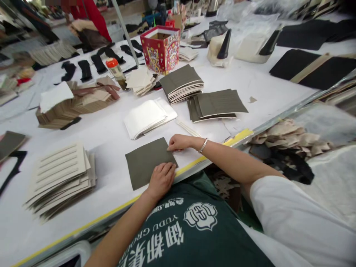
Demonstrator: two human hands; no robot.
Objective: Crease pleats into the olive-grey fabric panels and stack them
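Note:
A flat dark olive-grey sheet (pixel 144 163) lies on the white table near its front edge. Resting on the sheet's near right corner is my left hand (pixel 162 180), its fingers laid flat on the surface. My right hand (pixel 180 142) pinches the sheet's right edge between thumb and forefinger, the other fingers curled in. Just beyond are a stack of white sheets (pixel 147 116) and a thin pale strip (pixel 189 129). Two piles of similar dark pieces, one stacked (pixel 182 81) and one fanned out (pixel 219 104), sit farther back to the right.
Yellow tape (pixel 194 163) runs along the table's front edge. Left stands a tall pile of slotted beige panels (pixel 61 167); behind it, brown bundles (pixel 80 104). A red box (pixel 160 50), an orange-capped bottle (pixel 116 72) and tape dispensers (pixel 219 48) stand farther back. A person in red (pixel 94 22) is beyond.

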